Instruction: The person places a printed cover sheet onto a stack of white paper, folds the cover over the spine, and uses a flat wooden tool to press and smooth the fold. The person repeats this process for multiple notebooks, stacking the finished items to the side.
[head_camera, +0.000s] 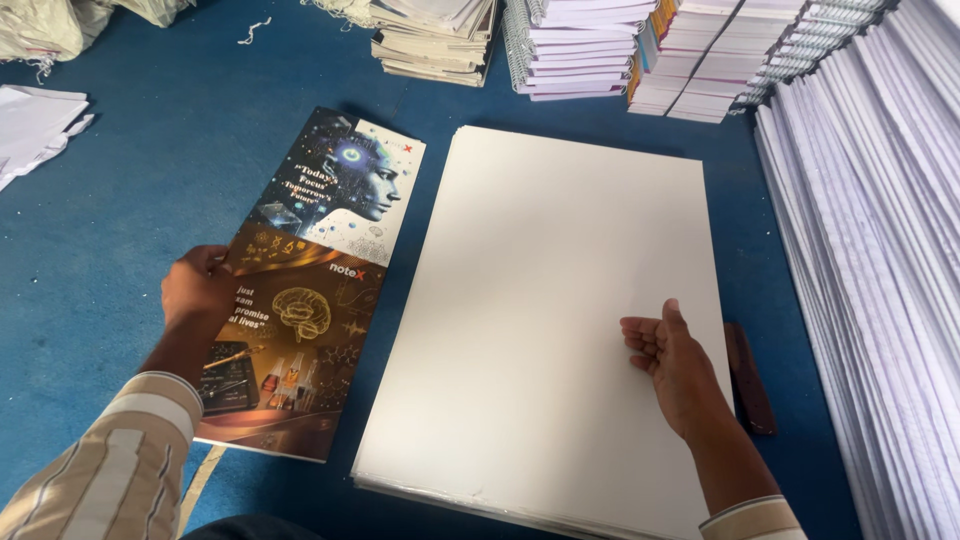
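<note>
Striped sleeves frame the work: the left hand (197, 292) grips the glossy printed cover sheet (305, 290) on blue felt; the right hand (672, 362) rests loosely open on the white paper stack (540, 300). Squaring edges would help.

You're in a notebook bindery or print workshop: spiral-bound notebooks (575, 45) stacked along the back, ruled sheets (870, 260) piled at your right, blank paper (540, 300) and printed covers (310, 290) on the blue floor (130, 200).
</note>
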